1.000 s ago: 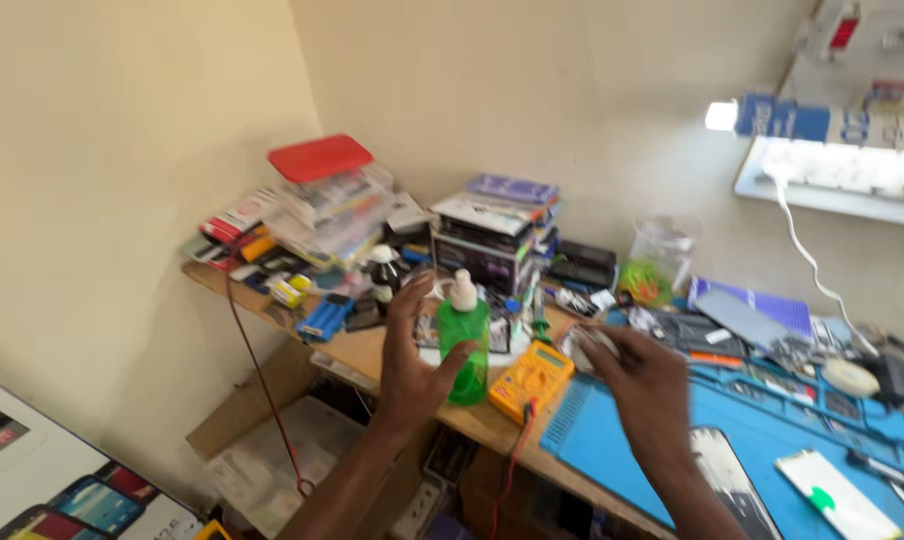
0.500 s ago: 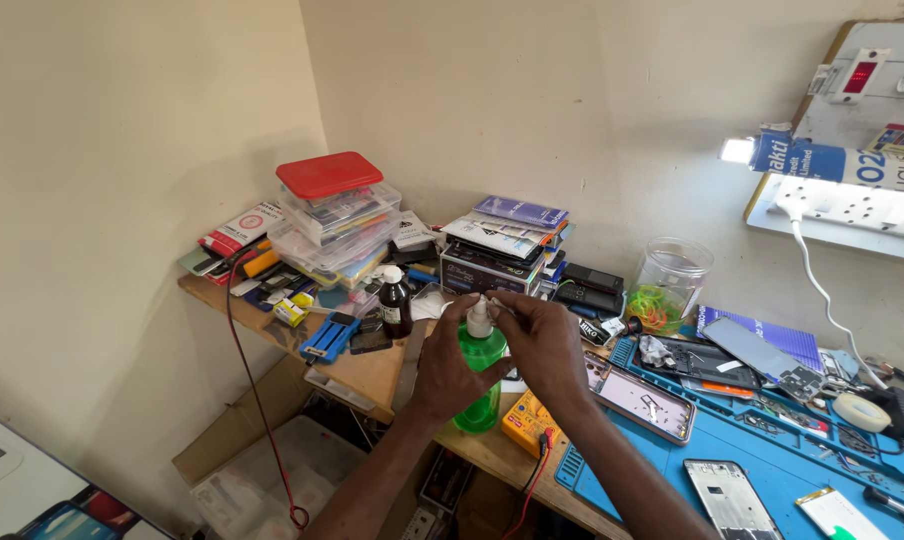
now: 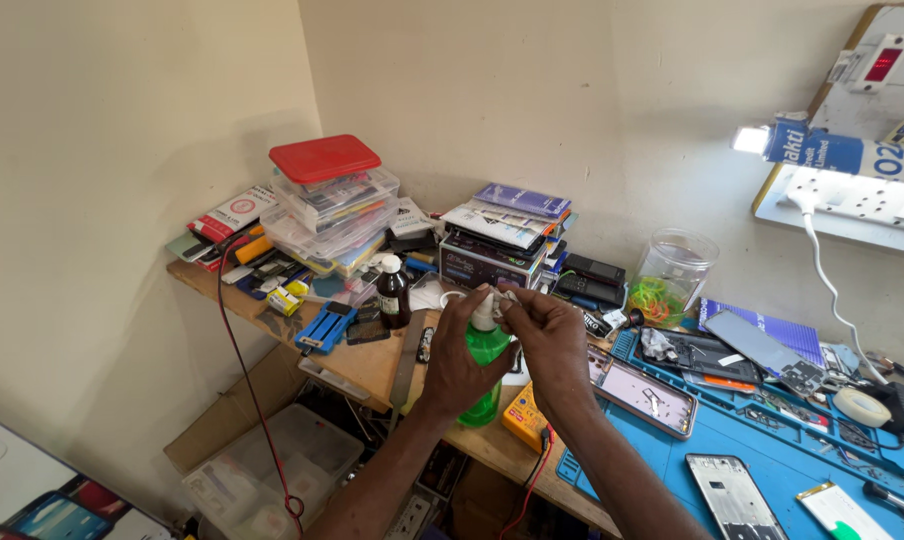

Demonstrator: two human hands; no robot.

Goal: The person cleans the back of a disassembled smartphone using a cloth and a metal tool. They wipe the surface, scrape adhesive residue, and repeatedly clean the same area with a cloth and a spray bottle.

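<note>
Green bottle with a white pump top hung above the front edge of the wooden bench, clear of the clutter, with open air below and toward the wall on the left. Behind it stood a dark brown bottle and stacked clear boxes with a red lid; a yellow meter lay just beneath. Left hand wrapped the bottle's body, fingers clenched around it. Right hand met it from the other side, fingertips pinching the white top.
</note>
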